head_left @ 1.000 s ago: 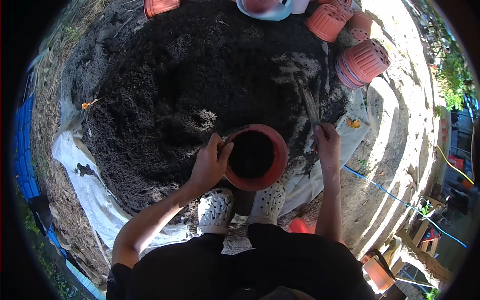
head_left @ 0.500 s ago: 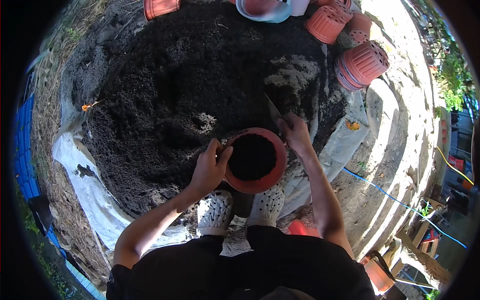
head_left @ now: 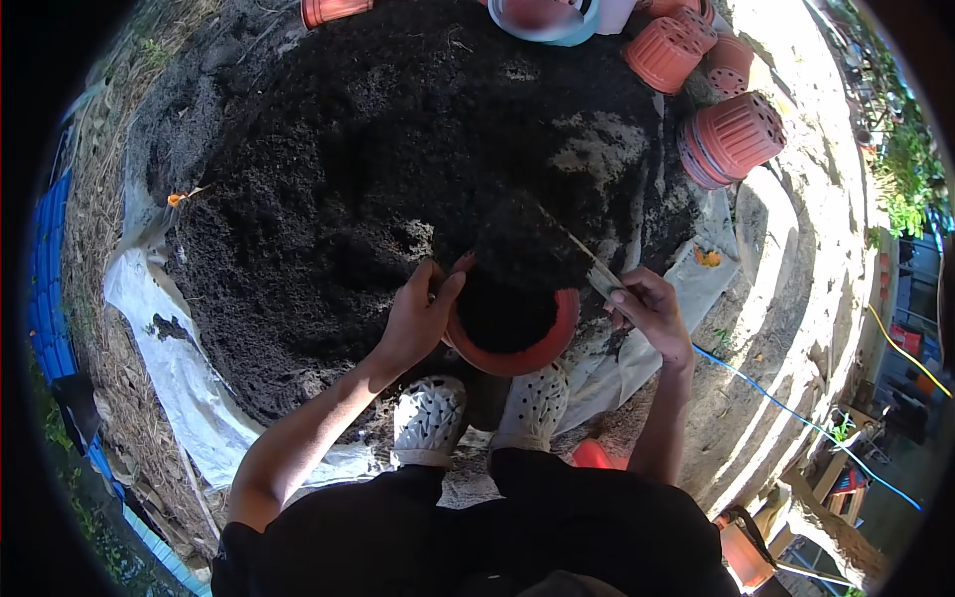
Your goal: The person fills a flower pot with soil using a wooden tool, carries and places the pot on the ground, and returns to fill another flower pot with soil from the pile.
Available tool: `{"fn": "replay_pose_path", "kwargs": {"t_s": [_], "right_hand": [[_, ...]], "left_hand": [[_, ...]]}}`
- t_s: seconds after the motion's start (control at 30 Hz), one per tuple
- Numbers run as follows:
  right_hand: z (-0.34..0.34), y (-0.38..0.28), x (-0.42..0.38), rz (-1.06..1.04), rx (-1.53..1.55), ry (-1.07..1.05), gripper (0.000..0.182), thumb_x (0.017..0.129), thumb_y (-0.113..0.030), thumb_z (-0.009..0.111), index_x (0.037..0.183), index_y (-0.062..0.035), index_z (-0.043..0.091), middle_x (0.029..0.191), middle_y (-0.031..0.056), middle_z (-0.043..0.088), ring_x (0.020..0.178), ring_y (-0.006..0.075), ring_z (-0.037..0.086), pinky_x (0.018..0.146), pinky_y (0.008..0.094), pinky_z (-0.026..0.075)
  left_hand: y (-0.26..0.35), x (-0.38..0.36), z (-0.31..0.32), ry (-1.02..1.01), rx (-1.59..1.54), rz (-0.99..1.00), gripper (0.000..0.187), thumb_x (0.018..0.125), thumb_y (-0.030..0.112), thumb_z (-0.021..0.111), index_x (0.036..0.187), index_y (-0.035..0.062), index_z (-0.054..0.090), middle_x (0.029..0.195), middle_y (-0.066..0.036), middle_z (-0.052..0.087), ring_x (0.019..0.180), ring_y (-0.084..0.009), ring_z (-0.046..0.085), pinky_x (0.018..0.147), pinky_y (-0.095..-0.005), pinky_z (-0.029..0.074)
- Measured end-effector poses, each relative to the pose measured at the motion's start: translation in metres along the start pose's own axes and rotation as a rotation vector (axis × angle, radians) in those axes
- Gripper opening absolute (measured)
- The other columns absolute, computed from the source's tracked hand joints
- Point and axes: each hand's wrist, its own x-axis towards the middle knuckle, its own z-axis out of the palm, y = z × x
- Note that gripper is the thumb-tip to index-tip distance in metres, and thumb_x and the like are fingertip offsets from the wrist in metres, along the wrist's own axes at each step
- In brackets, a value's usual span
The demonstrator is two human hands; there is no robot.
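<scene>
A terracotta-coloured plastic pot (head_left: 509, 364) with dark soil (head_left: 512, 323) inside stands just in front of my shoes. My left hand (head_left: 420, 310) is closed on the pot's left rim, thumb toward the opening. In my right hand (head_left: 649, 308) is the handle of a trowel (head_left: 597, 274), to the right of the pot. The trowel's blade points up and left, and dark loose soil covers most of it over the pot's far rim. Behind the pot spreads a wide heap of dark soil (head_left: 328, 199).
Stacked terracotta pots (head_left: 736, 139) lie tipped at the upper right. A light blue basin (head_left: 572, 30) sits at the far edge. Whitish sheeting (head_left: 159, 348) lies under the heap. My white perforated clogs (head_left: 430, 423) are close to the pot. A blue hose (head_left: 776, 398) runs along the right.
My right hand has moved right and toward me, and the trowel has come up out of the heap, with soil over the pot's far side. My left hand stays on the rim.
</scene>
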Motion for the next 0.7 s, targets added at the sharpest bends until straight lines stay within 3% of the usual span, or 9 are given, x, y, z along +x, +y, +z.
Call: {"fn": "replay_pose_path", "kwargs": {"t_s": [0.17,0.23,0.3,0.33,0.4,0.53,0.7], "right_hand": [[-0.017,-0.012,-0.016,0.008,-0.070,0.022,0.009,0.100,-0.007,0.066,0.103,0.0003,0.063,0.085,0.0075,0.070,0.062,0.0095,0.062,0.055,0.0249,0.050],[-0.018,-0.013,-0.011,0.003,-0.023,0.246,0.010,0.100,-0.010,0.066,0.101,-0.0005,0.063,0.082,0.0057,0.069,0.060,0.0086,0.061,0.053,0.0241,0.048],[-0.018,-0.014,-0.005,0.017,-0.053,0.338,0.012,0.101,-0.013,0.066,0.100,-0.0010,0.063,0.080,0.0046,0.068,0.059,0.0078,0.060,0.052,0.0235,0.047],[-0.017,-0.015,-0.001,0.030,-0.081,0.430,0.014,0.101,-0.015,0.066,0.099,-0.0015,0.063,0.079,0.0034,0.067,0.058,0.0071,0.059,0.051,0.0229,0.046],[-0.014,-0.009,0.007,0.023,-0.066,0.478,0.018,0.102,-0.019,0.064,0.097,-0.0023,0.062,0.075,0.0020,0.065,0.055,0.0061,0.057,0.049,0.0221,0.044],[-0.012,0.012,0.025,0.077,-0.114,0.602,0.022,0.103,-0.022,0.063,0.098,-0.0010,0.062,0.073,0.0045,0.066,0.051,0.0080,0.056,0.045,0.0236,0.043],[0.002,0.034,0.048,0.135,-0.185,0.624,0.024,0.102,-0.022,0.063,0.102,0.0024,0.063,0.076,0.0091,0.069,0.047,0.0118,0.059,0.041,0.0270,0.043]], "left_hand": [[0.027,-0.006,0.003,-0.057,-0.008,-0.074,0.029,0.104,0.024,0.061,0.093,-0.0005,0.050,0.068,-0.015,0.064,0.061,-0.0251,0.070,0.053,-0.0394,0.051],[0.028,-0.014,0.008,-0.112,-0.025,-0.047,0.027,0.104,0.022,0.060,0.094,-0.0002,0.049,0.066,-0.016,0.063,0.059,-0.0258,0.070,0.052,-0.0403,0.049],[0.028,-0.022,0.012,-0.162,0.184,0.145,0.025,0.105,0.020,0.059,0.093,0.0010,0.049,0.068,-0.012,0.062,0.060,-0.0225,0.067,0.053,-0.0398,0.047],[0.026,-0.020,0.009,-0.165,0.186,0.143,0.025,0.105,0.020,0.059,0.093,0.0010,0.049,0.068,-0.012,0.062,0.060,-0.0225,0.067,0.053,-0.0398,0.047],[0.022,-0.009,0.003,-0.042,0.299,0.125,0.025,0.105,0.019,0.057,0.093,0.0008,0.046,0.067,-0.015,0.061,0.061,-0.0262,0.068,0.053,-0.0402,0.047],[0.025,-0.020,0.002,-0.157,0.071,-0.008,0.024,0.105,0.018,0.057,0.093,0.0000,0.045,0.067,-0.018,0.060,0.058,-0.0320,0.066,0.052,-0.0414,0.046],[0.023,-0.034,0.006,-0.166,0.296,0.164,0.023,0.104,0.016,0.057,0.093,-0.0002,0.045,0.069,-0.020,0.059,0.062,-0.0388,0.064,0.054,-0.0435,0.044]]}}
